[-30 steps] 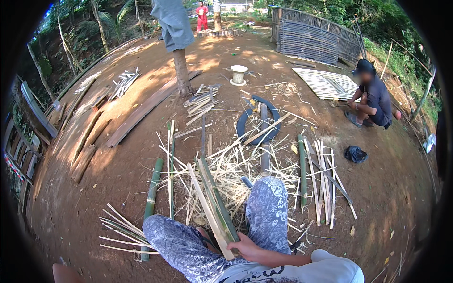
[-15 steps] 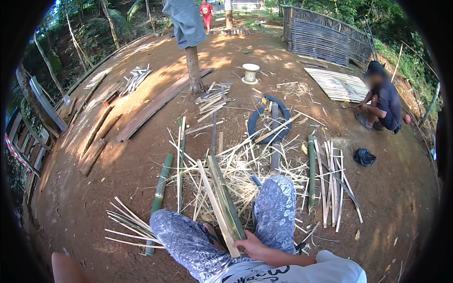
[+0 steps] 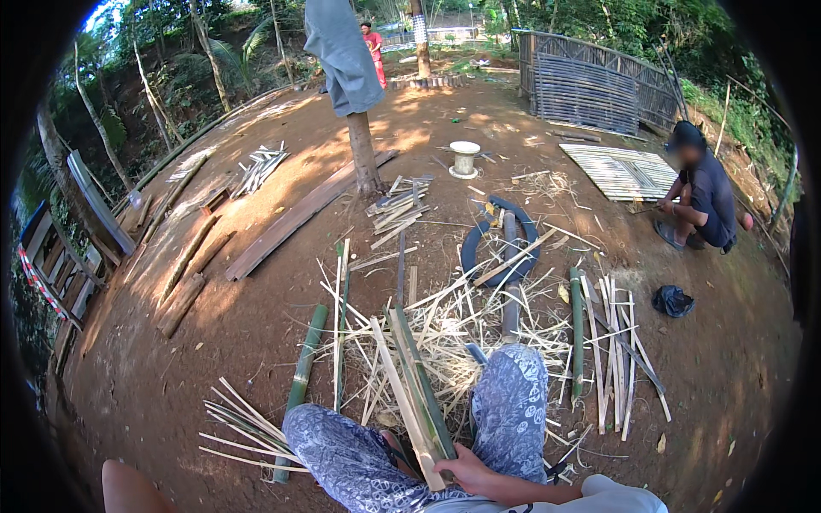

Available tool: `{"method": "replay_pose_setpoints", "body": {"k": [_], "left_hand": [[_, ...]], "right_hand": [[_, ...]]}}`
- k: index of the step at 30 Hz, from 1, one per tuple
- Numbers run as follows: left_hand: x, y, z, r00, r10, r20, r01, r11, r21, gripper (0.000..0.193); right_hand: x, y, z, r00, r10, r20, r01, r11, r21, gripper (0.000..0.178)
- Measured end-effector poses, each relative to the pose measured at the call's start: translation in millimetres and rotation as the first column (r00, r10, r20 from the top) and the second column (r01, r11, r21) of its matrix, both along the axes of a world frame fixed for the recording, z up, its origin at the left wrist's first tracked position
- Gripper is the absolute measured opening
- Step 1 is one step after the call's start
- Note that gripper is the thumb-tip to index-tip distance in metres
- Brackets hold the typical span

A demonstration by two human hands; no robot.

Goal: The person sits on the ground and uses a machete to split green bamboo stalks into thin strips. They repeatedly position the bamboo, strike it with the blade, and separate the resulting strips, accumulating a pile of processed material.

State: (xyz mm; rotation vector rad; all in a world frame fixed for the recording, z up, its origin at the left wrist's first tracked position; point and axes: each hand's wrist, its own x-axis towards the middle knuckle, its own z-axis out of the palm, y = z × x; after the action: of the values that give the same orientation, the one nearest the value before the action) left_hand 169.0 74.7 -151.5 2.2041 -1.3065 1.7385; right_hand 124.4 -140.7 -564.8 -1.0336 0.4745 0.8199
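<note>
My right hand (image 3: 466,470) is closed around the near end of a bundle of split bamboo slats (image 3: 410,385). The bundle lies between my two legs in blue patterned trousers (image 3: 509,402) and points away from me. It rests over a heap of thin bamboo strips and shavings (image 3: 453,342) on the dirt. My left hand is out of sight; only a bare bit of limb (image 3: 128,489) shows at the lower left edge.
Green bamboo poles (image 3: 304,376) and loose slats (image 3: 611,342) lie on either side of me. A coiled dark hose (image 3: 500,239), a tree trunk (image 3: 363,154), planks (image 3: 291,222), a black bag (image 3: 673,301) and a crouching person (image 3: 705,192) by a woven mat (image 3: 620,171) are beyond.
My right hand keeps its hold on the bamboo bundle. The view has shifted slightly; nothing else has visibly moved.
</note>
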Motion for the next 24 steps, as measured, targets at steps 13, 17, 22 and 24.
{"method": "replay_pose_setpoints", "body": {"k": [13,17,22,24], "left_hand": [[0,10,-2,1.0,0.01,-0.01,-0.01,1.0,-0.012,0.063],[-1,14,-1,1.0,0.006,-0.005,-0.006,1.0,-0.017,0.062],[-10,20,0,1.0,-0.011,0.009,0.011,1.0,-0.022,0.061],[-13,25,-2,0.998,-0.054,0.045,0.056,0.997,-0.05,0.061]], "right_hand": [[-5,3,-6,0.995,-0.025,0.093,0.026,1.0,-0.006,0.056],[-4,4,3,0.998,-0.006,0.069,0.009,0.999,-0.043,0.058],[-7,8,1,0.998,0.004,0.055,0.0,0.997,-0.076,0.055],[-7,6,0,0.998,-0.012,0.06,0.017,0.996,-0.089,0.054]]}}
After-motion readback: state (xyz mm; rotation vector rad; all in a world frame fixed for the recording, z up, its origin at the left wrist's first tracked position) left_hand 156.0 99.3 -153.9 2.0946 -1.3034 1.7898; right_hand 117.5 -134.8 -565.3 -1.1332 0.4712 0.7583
